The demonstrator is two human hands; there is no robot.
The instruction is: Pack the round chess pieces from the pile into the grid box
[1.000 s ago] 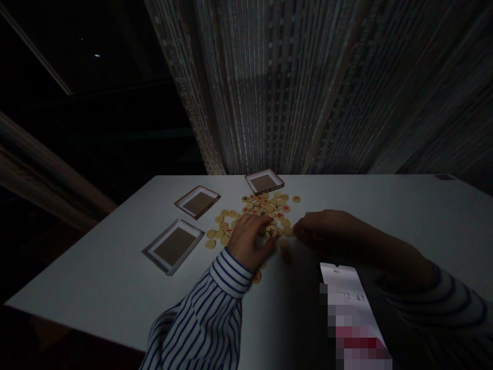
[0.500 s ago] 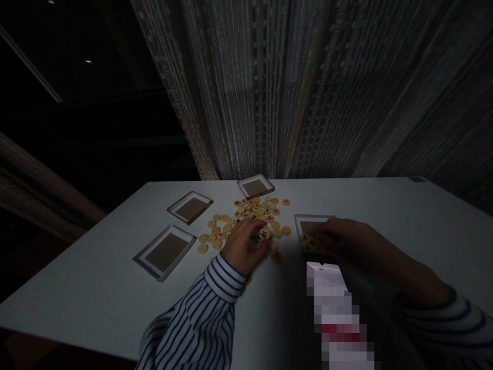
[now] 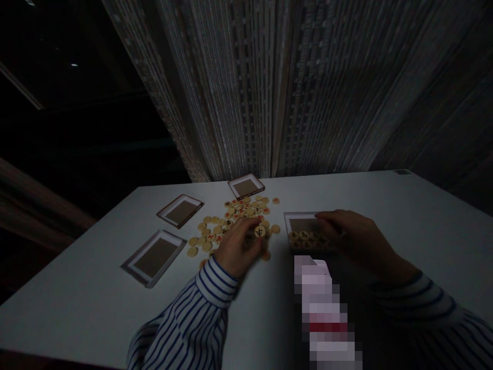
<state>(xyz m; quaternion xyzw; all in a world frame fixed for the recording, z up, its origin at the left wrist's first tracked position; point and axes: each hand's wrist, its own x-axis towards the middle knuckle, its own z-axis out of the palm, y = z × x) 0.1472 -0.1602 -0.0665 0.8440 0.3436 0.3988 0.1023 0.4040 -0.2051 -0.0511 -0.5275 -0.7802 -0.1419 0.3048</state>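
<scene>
Between the thumb and fingers of my left hand (image 3: pixel 239 247) is a round piece (image 3: pixel 260 232) with a dark character facing up. The hand is at the near edge of a spread of round pale pieces (image 3: pixel 242 209), several marked in red or black. My right hand (image 3: pixel 356 239) is over the right side of a shallow box (image 3: pixel 287 226), which holds rows of pieces (image 3: pixel 304 235) along its near side. Its fingers are bent down and dark, and whether they hold a piece is hidden.
Two shallow trays (image 3: pixel 154 257) (image 3: pixel 180 210) lie on the left of the white table (image 3: pixel 96 272), and a third (image 3: pixel 246 186) lies at the back. A phone (image 3: pixel 322 267), partly blurred out, lies below the box. A curtain (image 3: pixel 262 92) hangs behind.
The view has shifted slightly to the right. My right hand has drawn back from the box's left part, uncovering the rows of pieces. My left hand still holds its piece.
</scene>
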